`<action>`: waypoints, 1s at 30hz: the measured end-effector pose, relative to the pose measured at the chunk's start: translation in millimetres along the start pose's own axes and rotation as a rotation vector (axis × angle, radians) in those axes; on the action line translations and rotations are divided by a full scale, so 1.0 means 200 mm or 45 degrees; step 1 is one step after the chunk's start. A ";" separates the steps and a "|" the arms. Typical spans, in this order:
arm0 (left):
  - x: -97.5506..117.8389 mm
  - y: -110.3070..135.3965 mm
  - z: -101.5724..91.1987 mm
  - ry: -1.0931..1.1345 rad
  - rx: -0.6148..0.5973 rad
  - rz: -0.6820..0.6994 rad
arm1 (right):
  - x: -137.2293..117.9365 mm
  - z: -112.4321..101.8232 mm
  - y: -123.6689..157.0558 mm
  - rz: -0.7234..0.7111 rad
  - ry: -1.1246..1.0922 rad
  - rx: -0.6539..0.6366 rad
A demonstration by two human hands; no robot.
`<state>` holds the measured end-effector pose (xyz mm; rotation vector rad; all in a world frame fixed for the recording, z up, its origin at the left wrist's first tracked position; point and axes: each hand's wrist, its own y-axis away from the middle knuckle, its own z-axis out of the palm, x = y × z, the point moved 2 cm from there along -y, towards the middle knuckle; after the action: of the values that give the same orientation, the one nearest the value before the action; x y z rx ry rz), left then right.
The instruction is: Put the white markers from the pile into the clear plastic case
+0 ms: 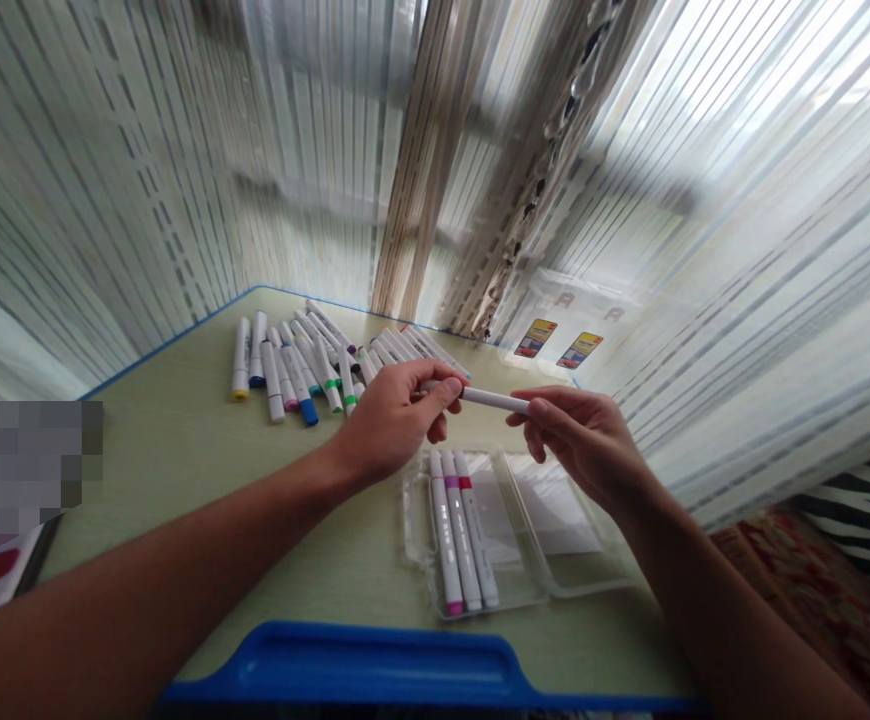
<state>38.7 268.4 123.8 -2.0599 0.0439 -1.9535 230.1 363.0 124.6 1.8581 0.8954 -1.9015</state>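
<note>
Here, the left hand (pixel 386 420) and the right hand (pixel 585 430) pinch a white marker (pixel 493 400), their fingers (pixel 444 394) closed on opposite ends of it, near the far edge of an open clear case (pixel 529 535) on the surface (pixel 330 570). Three markers (pixel 459 535) lie in the case; loose markers (pixel 298 380) sit beyond the left hand.

- Passable: tabletop (pixel 345 575) between left forearm (pixel 202 570) and open marker case (pixel 514 575).
- Blocking, far left: loose markers (pixel 296 375) (a tight jumble).
- Behind: string curtain (pixel 315 200).
</note>
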 end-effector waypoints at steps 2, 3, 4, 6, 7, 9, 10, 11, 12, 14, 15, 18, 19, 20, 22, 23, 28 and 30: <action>-0.01 0.01 0.01 0.007 -0.043 0.003 | 0.00 0.00 0.00 -0.038 0.079 0.013; -0.01 0.01 0.02 0.008 -0.073 0.011 | 0.00 0.00 0.00 -0.050 0.129 0.022; -0.01 0.02 0.02 0.005 -0.111 0.017 | 0.00 0.00 0.00 -0.052 0.188 0.029; -0.02 0.02 0.03 -0.001 -0.200 0.019 | 0.00 0.01 0.01 -0.036 0.304 0.032; -0.03 0.03 0.04 -0.005 -0.242 0.017 | 0.00 0.01 0.01 -0.025 0.346 0.030; -0.04 0.03 0.04 -0.023 -0.295 0.019 | 0.00 0.02 0.01 -0.016 0.377 0.029; -0.04 0.03 0.04 -0.040 -0.301 0.031 | 0.00 0.02 0.01 -0.016 0.366 0.032; -0.05 0.03 0.04 -0.067 -0.294 0.049 | 0.01 0.02 0.01 -0.016 0.343 0.038; -0.05 0.03 0.03 -0.101 -0.277 0.069 | 0.01 0.02 0.01 -0.015 0.315 0.048; -0.05 0.02 0.02 -0.170 -0.230 0.105 | 0.01 0.01 0.00 -0.016 0.240 0.072; -0.05 0.02 0.02 -0.191 -0.205 0.116 | 0.01 0.00 0.00 -0.015 0.197 0.085; -0.04 0.01 0.01 -0.154 -0.136 0.113 | 0.01 -0.01 -0.01 0.003 0.079 0.115; -0.03 0.01 0.01 -0.118 -0.115 0.102 | 0.01 -0.01 -0.01 0.013 0.046 0.118; -0.03 0.01 0.01 -0.084 -0.095 0.086 | 0.01 -0.01 -0.02 0.026 0.016 0.117; -0.01 0.01 0.00 -0.042 -0.064 0.041 | 0.00 -0.01 -0.02 0.056 -0.043 0.104; -0.01 0.00 0.00 -0.034 -0.052 0.022 | 0.00 -0.01 -0.02 0.073 -0.070 0.095; 0.00 0.00 0.00 -0.036 -0.026 0.007 | 0.00 -0.01 -0.01 0.110 -0.106 0.058; -0.01 0.00 0.00 -0.062 -0.027 0.011 | 0.01 -0.01 -0.01 0.097 -0.067 0.042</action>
<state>38.0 268.7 121.9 -2.1162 0.0636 -1.9052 230.3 366.2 123.0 1.8252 0.7706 -1.9203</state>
